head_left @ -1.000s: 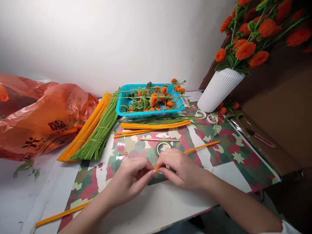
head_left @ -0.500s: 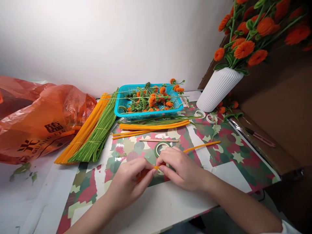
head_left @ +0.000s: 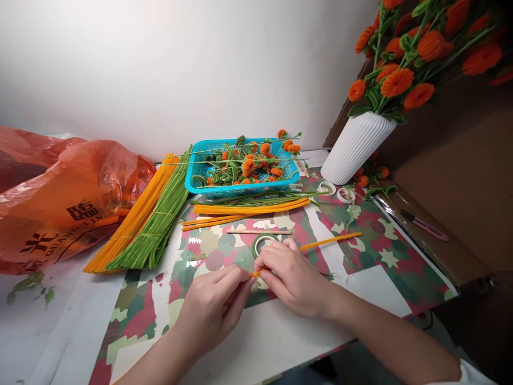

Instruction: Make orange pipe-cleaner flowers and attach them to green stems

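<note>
Both my hands meet over the near middle of the table, pinching one orange pipe cleaner [head_left: 332, 241]. My left hand [head_left: 214, 299] grips its short end between thumb and forefinger. Close beside it, my right hand [head_left: 290, 278] is closed on the same pipe cleaner, whose long free end sticks out to the right. The part between my fingertips is mostly covered. Just behind my right hand lies a roll of green tape [head_left: 257, 247], partly hidden by the fingers. A thin wooden stick [head_left: 259, 232] rests behind the roll.
A blue basket [head_left: 240, 188] holds orange flowers with green stems. Loose orange pipe cleaners [head_left: 252, 207] lie before it. Left are green [head_left: 154, 230] and orange bundles [head_left: 128, 222] and a red plastic bag [head_left: 72, 198]. A white vase [head_left: 356, 147] with flowers and a pink-handled cutter [head_left: 428, 227] are right.
My left hand has turned slightly, its fingers now closer together around the pipe cleaner's end. The right hand keeps its pinch. The whole view has shifted a little.
</note>
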